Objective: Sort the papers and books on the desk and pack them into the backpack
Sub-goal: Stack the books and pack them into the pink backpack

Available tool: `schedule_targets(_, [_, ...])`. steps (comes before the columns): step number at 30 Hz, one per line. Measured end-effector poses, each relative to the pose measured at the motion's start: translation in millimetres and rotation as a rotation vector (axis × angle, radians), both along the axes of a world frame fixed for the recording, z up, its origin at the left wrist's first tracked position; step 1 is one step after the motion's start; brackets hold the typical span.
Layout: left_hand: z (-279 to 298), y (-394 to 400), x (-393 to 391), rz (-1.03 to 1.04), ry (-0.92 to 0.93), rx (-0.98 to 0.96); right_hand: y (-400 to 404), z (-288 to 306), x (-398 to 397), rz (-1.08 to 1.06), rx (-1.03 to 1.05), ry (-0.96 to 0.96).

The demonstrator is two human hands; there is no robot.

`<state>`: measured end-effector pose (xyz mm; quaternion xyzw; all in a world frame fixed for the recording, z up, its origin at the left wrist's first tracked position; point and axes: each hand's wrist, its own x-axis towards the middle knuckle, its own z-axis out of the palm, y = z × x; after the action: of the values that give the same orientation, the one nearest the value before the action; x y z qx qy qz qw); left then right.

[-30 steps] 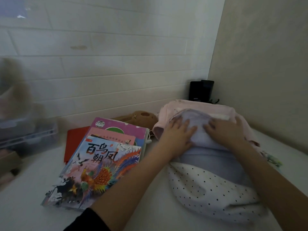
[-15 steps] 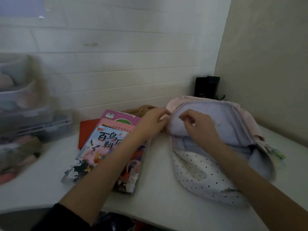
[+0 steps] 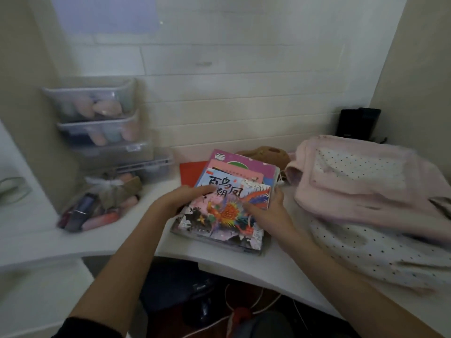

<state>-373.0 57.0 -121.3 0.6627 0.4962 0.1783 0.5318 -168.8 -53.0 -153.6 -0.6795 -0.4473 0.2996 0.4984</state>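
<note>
A stack of picture books lies on the white desk (image 3: 280,269), topped by a colourful phoenix book (image 3: 227,213). A pink book (image 3: 235,170) and a purple one (image 3: 251,162) show beneath it, and a red folder (image 3: 191,173) lies underneath at the back left. My left hand (image 3: 180,201) grips the top book's left edge, thumb lying across the cover. My right hand (image 3: 268,211) grips its right edge, thumb on the cover. The pink and polka-dot backpack (image 3: 366,191) lies flat to the right, apart from both hands.
Clear stacked storage drawers (image 3: 102,118) stand at the back left, with a heap of small items (image 3: 97,208) in front. A brown object (image 3: 266,153) sits behind the books. A black device (image 3: 357,124) fills the back right corner. Cables (image 3: 244,311) trail under the desk.
Both hands left the backpack and moved left onto the stack of books, taking the top book by its edges. The view swung left and down.
</note>
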Motion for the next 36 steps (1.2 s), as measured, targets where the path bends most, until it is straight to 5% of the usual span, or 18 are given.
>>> schedule_targets(9, [2, -45, 22, 0.237, -0.466, 0.251, -5, 19, 17, -0.056, 0.210, 0.433])
schedule_targets(12, [22, -56, 22, 0.221, -0.615, 0.372, -5, 49, 31, 0.097, 0.266, 0.376])
schedule_targets(17, [6, -65, 21, 0.129, -0.609, 0.364, -25, 71, 45, 0.227, 0.243, 0.097])
schedule_targets(26, [9, -79, 25, 0.076, -0.536, 0.402, -35, 63, 41, 0.317, 0.247, -0.075])
schedule_targets(30, [34, -86, 37, 0.143, -0.574, 0.315, -41, 79, 44, 0.229, 0.286, 0.057])
schedule_targets(36, [95, -108, 63, -0.170, -0.554, 0.151, -75, 93, 79, 0.106, 0.191, 0.357])
